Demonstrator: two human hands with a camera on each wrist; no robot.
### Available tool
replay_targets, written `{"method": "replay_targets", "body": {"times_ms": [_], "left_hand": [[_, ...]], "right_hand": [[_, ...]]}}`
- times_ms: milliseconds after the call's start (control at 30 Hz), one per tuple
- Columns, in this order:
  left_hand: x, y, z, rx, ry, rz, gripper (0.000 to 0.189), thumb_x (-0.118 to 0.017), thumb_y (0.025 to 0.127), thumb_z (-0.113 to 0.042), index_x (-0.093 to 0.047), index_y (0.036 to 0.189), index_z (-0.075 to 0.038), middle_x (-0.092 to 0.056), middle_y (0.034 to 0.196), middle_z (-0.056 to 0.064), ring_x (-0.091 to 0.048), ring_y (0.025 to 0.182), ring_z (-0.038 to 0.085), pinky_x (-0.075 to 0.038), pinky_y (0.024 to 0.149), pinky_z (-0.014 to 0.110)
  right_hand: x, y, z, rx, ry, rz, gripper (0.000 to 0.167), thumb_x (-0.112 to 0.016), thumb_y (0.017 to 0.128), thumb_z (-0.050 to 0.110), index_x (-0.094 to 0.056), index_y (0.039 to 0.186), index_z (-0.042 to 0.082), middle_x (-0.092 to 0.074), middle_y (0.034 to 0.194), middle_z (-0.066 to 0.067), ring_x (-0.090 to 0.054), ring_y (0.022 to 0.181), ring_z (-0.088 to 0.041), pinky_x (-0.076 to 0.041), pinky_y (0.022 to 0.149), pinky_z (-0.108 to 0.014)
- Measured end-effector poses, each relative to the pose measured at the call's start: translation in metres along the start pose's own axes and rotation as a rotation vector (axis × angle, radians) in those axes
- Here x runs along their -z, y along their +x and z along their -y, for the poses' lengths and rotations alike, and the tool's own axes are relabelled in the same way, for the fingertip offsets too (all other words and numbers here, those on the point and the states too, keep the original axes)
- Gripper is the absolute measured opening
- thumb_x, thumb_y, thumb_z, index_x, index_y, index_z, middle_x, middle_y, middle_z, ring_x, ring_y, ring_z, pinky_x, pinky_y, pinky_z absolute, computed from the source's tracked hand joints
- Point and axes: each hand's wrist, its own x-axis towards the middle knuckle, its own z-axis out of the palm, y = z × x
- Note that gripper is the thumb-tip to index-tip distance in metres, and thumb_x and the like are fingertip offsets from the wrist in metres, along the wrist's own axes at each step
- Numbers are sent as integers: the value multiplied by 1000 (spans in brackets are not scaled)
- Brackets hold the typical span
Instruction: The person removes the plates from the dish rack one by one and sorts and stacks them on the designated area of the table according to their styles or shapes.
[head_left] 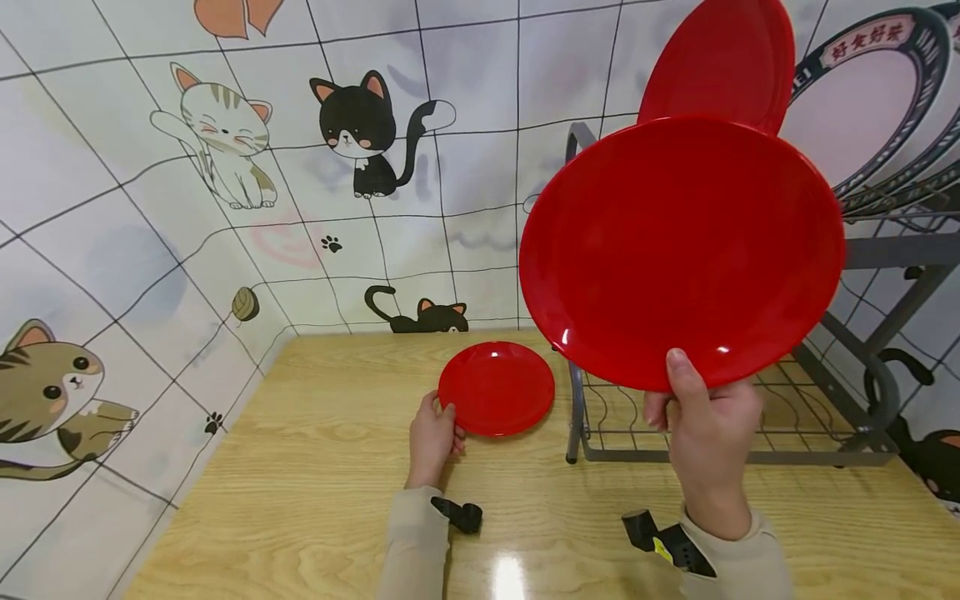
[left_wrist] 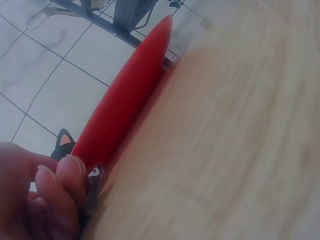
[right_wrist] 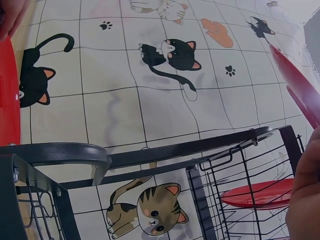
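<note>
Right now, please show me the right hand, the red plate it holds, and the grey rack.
Right hand (head_left: pixel 708 442): head view, hand's middle.
Red plate (head_left: pixel 681 250): head view, centre of face.
Grey rack (head_left: pixel 810 458): head view, front bottom bar.

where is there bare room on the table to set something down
The widest bare patch is the table left of the left hand and smaller red plate, reaching the wall. Another lies between the left sleeve and right sleeve. The rack's upper tier is crowded with patterned plates and another red plate.
</note>
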Motion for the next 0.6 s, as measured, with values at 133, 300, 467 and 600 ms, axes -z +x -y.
{"method": "replay_targets", "body": {"times_ms": [133, 300, 467, 600], "left_hand": [[1, 0, -1, 12, -8, -1, 48, -46, 93, -21, -28, 136, -9, -57, 60, 10, -52, 38, 16, -47, 40, 28], [4, 0, 0, 17, 1, -11, 49, -48, 92, -23, -29, 136, -10, -56, 58, 9, -50, 38, 16, -45, 39, 26], [6, 2, 2, -2, -39, -46, 47, -49, 91, -26, -34, 134, -11, -53, 56, 10, -49, 36, 17, -43, 37, 27], [9, 2, -1, -52, -114, -98, 42, -50, 91, -32, -42, 128, -15, -54, 58, 12, -47, 37, 20, -41, 36, 26]], "right_hand": [[0, -1, 0, -21, -28, 37, 13, -42, 84, -12, -49, 73, -12, -49, 48, -11, -43, 37, -16, -31, 32, -25], [-2, -1, -1, -30, -42, 65, 12, -42, 84, -12, -49, 74, -11, -49, 48, -10, -43, 38, -15, -29, 31, -26], [-2, -2, -1, -47, -51, 89, 12, -41, 84, -11, -50, 75, -11, -49, 47, -10, -42, 38, -15, -29, 31, -27], [-1, -3, -2, -71, -69, 119, 13, -41, 85, -11, -50, 77, -11, -49, 48, -9, -42, 38, -14, -29, 31, -27]]}}
